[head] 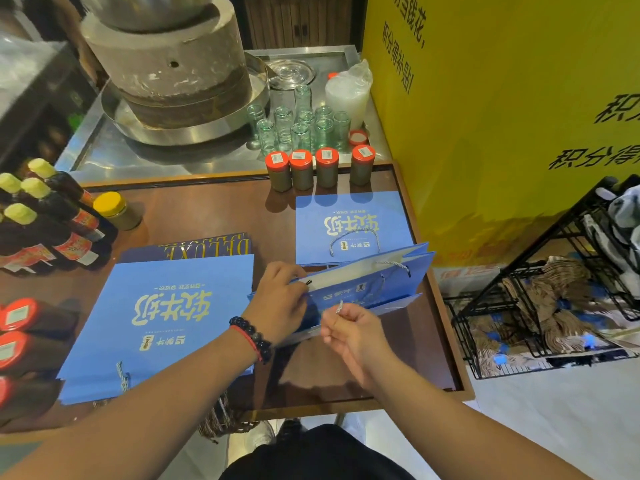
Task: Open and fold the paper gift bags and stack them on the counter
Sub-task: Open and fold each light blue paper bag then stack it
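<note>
Here's the open bag (pixel 360 282), the blue paper one, partly spread and lying on its side at the middle right of the wooden counter (pixel 207 216), its mouth and white lining facing the camera. Its long axis runs left to right, tipping up a little toward the far right corner. The left hand (pixel 277 303) sits at the bag's left end, fingers curled over the top edge and gripping the paper right by the cord hole. The right hand (pixel 349 330) hovers just near of the bag's front panel, fingers curled, pinching what looks like a bit of the twisted cord handle, though the view there is soft and I can't be sure.

So the bag stretches away to the right from the left hand's grip, and the right hand is the nearer one to the free front panel and the far end. Any flattening looks set to run along that long axis.

Two flat piles wait: the left stack (pixel 166 320) just beside the left forearm, and the far stack (pixel 349 226) touching the open bag's far side. The far stack is closer to the bag in hand.
</note>
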